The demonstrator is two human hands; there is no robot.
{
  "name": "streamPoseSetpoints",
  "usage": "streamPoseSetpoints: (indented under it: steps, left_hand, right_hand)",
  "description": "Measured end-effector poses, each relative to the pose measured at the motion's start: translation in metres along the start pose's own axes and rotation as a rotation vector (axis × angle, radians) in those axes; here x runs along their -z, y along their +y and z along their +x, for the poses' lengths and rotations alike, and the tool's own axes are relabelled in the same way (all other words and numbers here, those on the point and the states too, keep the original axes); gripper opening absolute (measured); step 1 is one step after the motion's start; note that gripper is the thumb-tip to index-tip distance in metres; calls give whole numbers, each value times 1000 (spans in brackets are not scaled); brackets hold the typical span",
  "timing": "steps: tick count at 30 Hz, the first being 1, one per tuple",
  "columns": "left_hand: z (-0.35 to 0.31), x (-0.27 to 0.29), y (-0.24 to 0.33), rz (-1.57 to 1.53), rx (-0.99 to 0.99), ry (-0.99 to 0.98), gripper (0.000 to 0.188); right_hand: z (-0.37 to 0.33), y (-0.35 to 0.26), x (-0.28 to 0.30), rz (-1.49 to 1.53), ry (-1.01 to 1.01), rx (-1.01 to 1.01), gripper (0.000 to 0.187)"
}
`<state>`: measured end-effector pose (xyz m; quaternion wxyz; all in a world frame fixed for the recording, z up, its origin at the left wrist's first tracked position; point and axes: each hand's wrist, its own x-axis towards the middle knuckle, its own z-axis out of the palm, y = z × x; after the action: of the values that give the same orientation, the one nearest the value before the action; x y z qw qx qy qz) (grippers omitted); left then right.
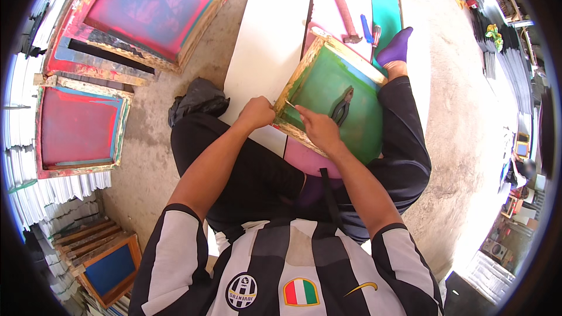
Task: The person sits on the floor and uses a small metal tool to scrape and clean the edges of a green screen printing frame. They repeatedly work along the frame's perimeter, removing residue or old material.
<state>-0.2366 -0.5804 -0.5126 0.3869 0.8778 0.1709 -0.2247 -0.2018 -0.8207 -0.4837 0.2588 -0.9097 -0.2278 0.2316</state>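
A wooden screen-printing frame (301, 134) with green mesh (319, 82) lies tilted across my lap and the boards before me. My left hand (257, 112) is closed at the frame's left outer edge, its fingertips mostly hidden. Inside that same edge is my right hand (319, 130), its fingers bent toward the left rail. A thin pale piece (290, 104) shows at its fingertips, too small to name. Dark-handled pliers (342, 107) rest on the mesh, just right of my right hand.
Beyond the frame lie a reddish hammer (345, 14), a blue-handled tool (367, 29) and a screwdriver (376, 36). A black plastic bag (199, 102) sits by my left knee. Pink-and-blue screen frames (120, 61) stand at the left. My purple-socked foot (395, 47) is at the right.
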Motion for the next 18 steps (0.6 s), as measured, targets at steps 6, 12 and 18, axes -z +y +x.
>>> streamPoseSetpoints:
  steps: [6, 12, 18]
  left_hand:
    - [3, -4, -4, 48, -66, -24, 23]
    - [-4, 4, 11, 106, -4, -82, 27]
    - [-6, 6, 12, 120, 51, -78, 27]
  right_hand:
    - [-2, -23, 9, -175, -53, -77, 39]
    - [-1, -51, 3, -301, -150, -211, 45]
    - [-1, -23, -11, -193, -80, -88, 44]
